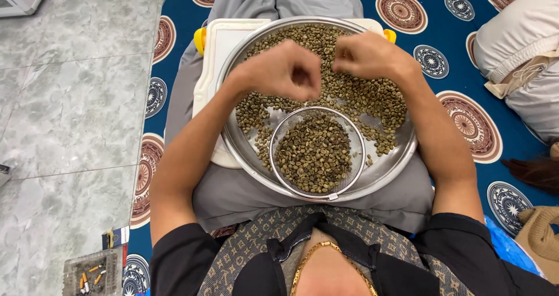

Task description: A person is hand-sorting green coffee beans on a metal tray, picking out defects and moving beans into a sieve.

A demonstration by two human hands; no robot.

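While both fists hover over the wide steel pan [402, 153] on the lap, the left hand [279, 70] at eleven o'clock and the right hand [368, 56] at one o'clock are curled narrow, contents hidden, above loose green coffee beans [367, 98], with the bean-filled mesh sieve [317, 152] at six o'clock.

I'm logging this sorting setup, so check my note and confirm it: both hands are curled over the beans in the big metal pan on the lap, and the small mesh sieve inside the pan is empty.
One detail is wrong. The small mesh sieve is not empty: the head view shows it heaped with greenish beans. The rest holds: left hand and right hand are curled over the beans in the big metal pan on the lap.
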